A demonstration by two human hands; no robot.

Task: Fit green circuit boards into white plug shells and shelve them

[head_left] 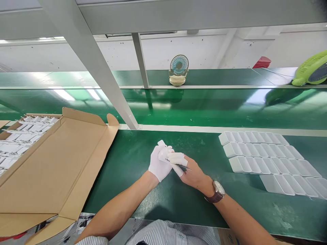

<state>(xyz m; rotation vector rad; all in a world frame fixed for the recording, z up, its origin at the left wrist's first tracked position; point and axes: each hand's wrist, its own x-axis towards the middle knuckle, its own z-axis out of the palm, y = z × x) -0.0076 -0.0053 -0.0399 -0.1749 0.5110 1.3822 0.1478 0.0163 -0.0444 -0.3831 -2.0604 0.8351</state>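
head camera, looking down, near workbench [143,160]

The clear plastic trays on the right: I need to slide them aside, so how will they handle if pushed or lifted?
The clear plastic trays look thin-walled and translucent, so probably very light and somewhat flexible. They lie in overlapping rows on the smooth green belt, so a push would likely slide them easily and could scatter the rows. Lifted by one edge, one might bend.
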